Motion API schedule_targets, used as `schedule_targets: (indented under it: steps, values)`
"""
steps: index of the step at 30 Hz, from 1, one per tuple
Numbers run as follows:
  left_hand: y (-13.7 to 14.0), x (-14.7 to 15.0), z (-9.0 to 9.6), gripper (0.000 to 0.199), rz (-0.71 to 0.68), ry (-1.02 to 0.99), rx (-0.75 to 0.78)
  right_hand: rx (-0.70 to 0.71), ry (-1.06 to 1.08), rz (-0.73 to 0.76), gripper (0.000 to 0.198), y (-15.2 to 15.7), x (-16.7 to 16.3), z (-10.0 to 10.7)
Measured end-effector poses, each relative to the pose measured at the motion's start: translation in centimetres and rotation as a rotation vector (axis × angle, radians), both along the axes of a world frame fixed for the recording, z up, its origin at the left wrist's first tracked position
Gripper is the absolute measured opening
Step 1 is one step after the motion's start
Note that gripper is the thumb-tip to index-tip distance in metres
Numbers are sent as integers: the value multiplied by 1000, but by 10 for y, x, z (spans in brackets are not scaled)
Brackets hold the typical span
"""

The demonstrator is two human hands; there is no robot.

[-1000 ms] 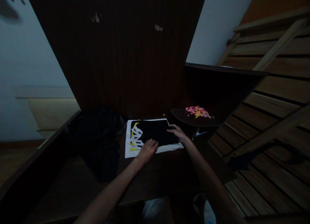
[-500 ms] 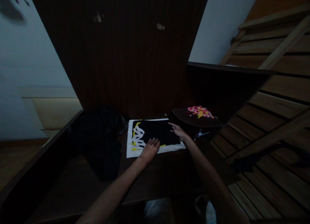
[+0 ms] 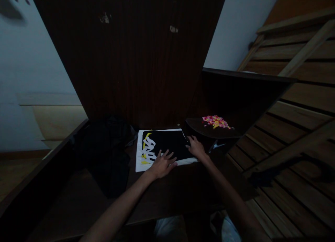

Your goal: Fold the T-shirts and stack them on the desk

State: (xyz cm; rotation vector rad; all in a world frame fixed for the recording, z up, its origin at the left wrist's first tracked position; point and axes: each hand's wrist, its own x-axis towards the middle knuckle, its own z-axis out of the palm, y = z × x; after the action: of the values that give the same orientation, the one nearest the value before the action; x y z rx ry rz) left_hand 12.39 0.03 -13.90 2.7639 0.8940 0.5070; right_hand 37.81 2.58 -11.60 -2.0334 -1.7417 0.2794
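A folded white T-shirt (image 3: 169, 143) with a big black print and white and yellow lettering lies flat on the dark wooden desk (image 3: 167, 195). My left hand (image 3: 162, 164) rests on its near edge, fingers spread over the black print. At the shirt's right edge is my right hand (image 3: 196, 148), with its fingers bent and apart, touching the cloth. Neither hand grips anything that I can see. The left hand covers part of the near edge.
Dark crumpled clothing (image 3: 108, 158) lies to the left of the shirt. A corner shelf (image 3: 195, 125) on the right carries a pile of small pink, red and yellow pieces (image 3: 216, 121). Scissors (image 3: 215, 145) lie below it. Wooden slats (image 3: 306, 113) rise at the far right.
My left hand has spread its fingers. The right hand has come nearer along the shirt's right edge, and its pointing forefinger is now bent. The shirt stays in place.
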Motion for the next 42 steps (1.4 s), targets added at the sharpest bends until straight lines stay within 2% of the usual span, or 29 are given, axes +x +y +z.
schedule_targets:
  steps: [2, 3, 6, 8, 11, 14, 17, 19, 21, 24, 26, 32, 34, 37, 39, 42]
  values:
    - [9, -4, 8, 47, 30, -69, -69, 45, -164, -51, 45, -9, -18, 4]
    - [15, -6, 11, 48, 94, -97, -78, 80, -205, -38, 40, -12, -27, 5]
    - [33, -17, 12, 50, 330, -62, -19, 166, -225, 120, 42, -15, -54, 2]
    - [41, -26, 5, 60, 393, 26, 7, 165, -205, 261, 51, -14, -64, -6]
    - [46, -38, -8, 75, 348, 103, 19, 82, -193, 389, 61, -12, -65, -21]
    - [47, -46, -18, 85, 283, 118, 48, 11, -200, 419, 72, -13, -55, -30]
    - [50, -51, -19, 88, 238, 135, 21, -55, -191, 452, 90, -12, -47, -27]
    - [56, -53, -15, 83, 248, 119, -8, -123, -176, 454, 95, -7, -46, -21]
    - [62, -53, -10, 73, 316, 53, -9, -138, -157, 405, 88, 1, -51, -16]
    - [72, -50, -4, 70, 428, -17, 11, -44, -143, 326, 75, 18, -62, -15]
    - [77, -49, -1, 72, 458, 29, -21, -8, -150, 304, 71, 28, -69, -18]
    - [84, -48, 2, 81, 480, 172, -126, -44, -166, 215, 65, 37, -75, -31]
    - [85, -48, 2, 82, 474, 160, -91, -30, -190, 250, 65, 32, -78, -32]
    - [88, -48, 1, 74, 472, 129, -26, -5, -249, 427, 66, 18, -85, -32]
    - [91, -47, 1, 68, 491, 141, -44, 11, -292, 512, 68, 8, -89, -32]
    - [94, -44, 0, 65, 516, 167, -75, 27, -333, 531, 71, -4, -90, -33]
